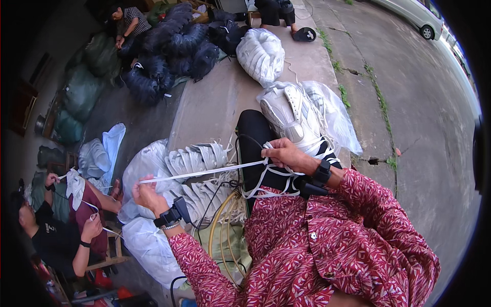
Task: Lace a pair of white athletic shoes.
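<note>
A flat white shoelace [204, 172] is stretched nearly straight between my two hands. My left hand [148, 197] is closed on one end, out to the left over stacked grey-white shoe uppers [197, 158]. Above my lap, my right hand [290, 156] pinches the lace between thumb and fingers; loose loops of white lace [271, 190] hang below it onto my dark trousers. Just beyond the right hand, a white sneaker upper [284, 115] with eyelet rows lies on my leg, partly covering others in a clear plastic bag [335, 117].
A co-worker [56, 230] on the left holds a white upper [75, 188] and a lace. Near my left arm are a white plastic bag [148, 245] and a yellow hose [215, 220]. Dark bundles [174, 46] and a bagged white stack [261, 55] lie farther off. A car [409, 15] stands back right.
</note>
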Motion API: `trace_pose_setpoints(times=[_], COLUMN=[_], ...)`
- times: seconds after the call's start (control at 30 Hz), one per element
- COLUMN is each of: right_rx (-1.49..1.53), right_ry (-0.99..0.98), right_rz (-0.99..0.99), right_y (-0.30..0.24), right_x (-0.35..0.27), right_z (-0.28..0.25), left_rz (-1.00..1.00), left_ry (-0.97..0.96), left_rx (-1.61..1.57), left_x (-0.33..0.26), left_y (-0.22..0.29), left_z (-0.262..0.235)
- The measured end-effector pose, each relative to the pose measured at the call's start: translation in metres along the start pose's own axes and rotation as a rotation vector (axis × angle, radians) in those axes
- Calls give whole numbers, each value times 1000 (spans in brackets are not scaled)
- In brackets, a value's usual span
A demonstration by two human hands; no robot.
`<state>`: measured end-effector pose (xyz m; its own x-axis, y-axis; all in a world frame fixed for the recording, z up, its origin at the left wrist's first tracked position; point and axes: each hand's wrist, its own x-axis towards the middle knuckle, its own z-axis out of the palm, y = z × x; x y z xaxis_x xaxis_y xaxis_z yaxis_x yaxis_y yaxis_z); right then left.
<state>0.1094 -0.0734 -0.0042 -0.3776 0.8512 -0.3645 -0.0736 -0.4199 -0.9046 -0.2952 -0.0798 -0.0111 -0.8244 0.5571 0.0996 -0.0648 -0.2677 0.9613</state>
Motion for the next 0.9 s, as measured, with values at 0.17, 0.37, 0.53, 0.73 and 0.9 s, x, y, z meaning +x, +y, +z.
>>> trace_pose_setpoints(times=[0.17,0.37,0.53,0.73,0.9], right_rx=[11,5,-53,-174,-234], right_ry=[22,13,-8,-126,-124], right_rz=[-13,-38,-26,-61,-65], right_y=[3,2,2,2,8], right_x=[1,1,-1,-10,-15], right_z=[-3,1,3,-4,-9], left_rz=[257,353,256,120,-171], left_ry=[-376,-987,-1320,-1297,-1297], left_rx=[96,1175,658,646,512], left_x=[-53,-129,-195,-195,-192], left_y=[89,56,11,-8,-12], left_z=[65,96,118,116,112])
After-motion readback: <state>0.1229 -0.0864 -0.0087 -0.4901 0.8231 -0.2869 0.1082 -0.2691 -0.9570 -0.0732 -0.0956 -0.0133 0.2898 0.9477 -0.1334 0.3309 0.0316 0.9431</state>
